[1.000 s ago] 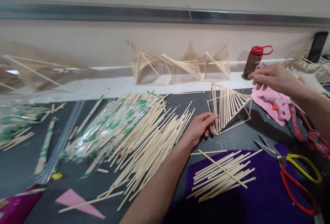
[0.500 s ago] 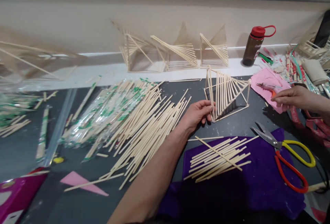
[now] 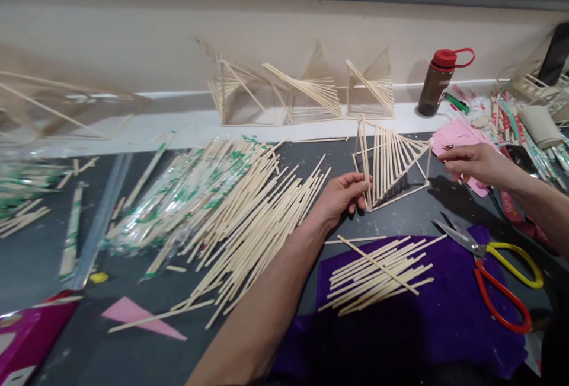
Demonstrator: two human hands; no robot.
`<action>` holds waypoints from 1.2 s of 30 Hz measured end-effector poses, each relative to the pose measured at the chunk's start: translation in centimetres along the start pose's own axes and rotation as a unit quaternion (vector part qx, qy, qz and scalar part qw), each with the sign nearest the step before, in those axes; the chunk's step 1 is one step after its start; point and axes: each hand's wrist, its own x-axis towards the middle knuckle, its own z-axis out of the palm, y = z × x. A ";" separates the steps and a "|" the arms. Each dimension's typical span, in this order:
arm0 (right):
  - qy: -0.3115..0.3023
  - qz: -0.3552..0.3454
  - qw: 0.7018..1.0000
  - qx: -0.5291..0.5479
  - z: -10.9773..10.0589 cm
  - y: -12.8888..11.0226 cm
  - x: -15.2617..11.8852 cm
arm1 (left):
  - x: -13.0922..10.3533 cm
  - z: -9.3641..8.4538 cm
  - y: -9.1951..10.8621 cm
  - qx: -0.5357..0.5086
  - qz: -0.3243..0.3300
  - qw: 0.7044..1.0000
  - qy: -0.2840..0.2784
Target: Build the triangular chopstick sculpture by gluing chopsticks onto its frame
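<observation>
My left hand (image 3: pixel 344 196) pinches the lower left corner of a stick frame (image 3: pixel 391 160). This frame is built of thin wooden sticks, with a fan of slanting sticks across its middle, and stands on the dark table. To its right, my right hand (image 3: pixel 473 163) hovers apart from it with loosely bent fingers and nothing visible in them. The metal tip of a glue gun (image 3: pixel 447 146) shows just behind those fingers on pink paper (image 3: pixel 457 132); my hand hides the rest. Open scissors (image 3: pixel 478 248) with red and yellow handles lie nearer me.
Loose sticks (image 3: pixel 377 276) lie on purple cloth (image 3: pixel 462 309). More sticks (image 3: pixel 271 226) and wrapped chopsticks (image 3: pixel 186 196) spread leftward. Finished-looking stick frames (image 3: pixel 315 92) line the wall. A red-capped bottle (image 3: pixel 435 83) stands at the back; wrappers (image 3: pixel 511 116) clutter the right.
My right hand has moved left from over the glue gun toward the stick frame, leaving the gun on the pink paper. My left hand keeps its hold, and the frame has stayed in place.
</observation>
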 end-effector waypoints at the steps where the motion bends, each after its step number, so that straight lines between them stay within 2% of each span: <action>1: 0.016 -0.016 1.000 0.008 0.3 -0.3 0.1 | 0.1 0.0 0.0 -0.002 0.003 1.000 0.003; 3: 0.029 -0.048 0.998 0.016 1.0 -0.8 0.5 | 0.2 -0.1 0.1 -0.008 0.011 1.000 0.014; 5: 0.018 -0.067 0.998 0.007 1.8 -1.0 1.0 | 0.3 -0.1 0.2 -0.013 0.018 0.999 0.032; 9: -0.028 -0.056 0.998 -0.006 3.3 -0.9 1.8 | 0.4 -0.1 0.1 -0.011 0.015 0.999 0.050; 13: -0.025 -0.050 0.998 0.025 4.2 -0.5 2.1 | 0.2 0.0 0.1 -0.009 0.020 0.998 0.054; 25: -0.052 -0.136 0.989 -0.029 5.9 -0.9 -0.6 | 2.0 -0.4 2.6 0.019 0.045 0.995 0.086; 36: -0.069 -0.126 0.989 -0.044 6.2 -0.1 -0.6 | 1.8 -0.7 1.9 0.055 0.034 0.995 0.077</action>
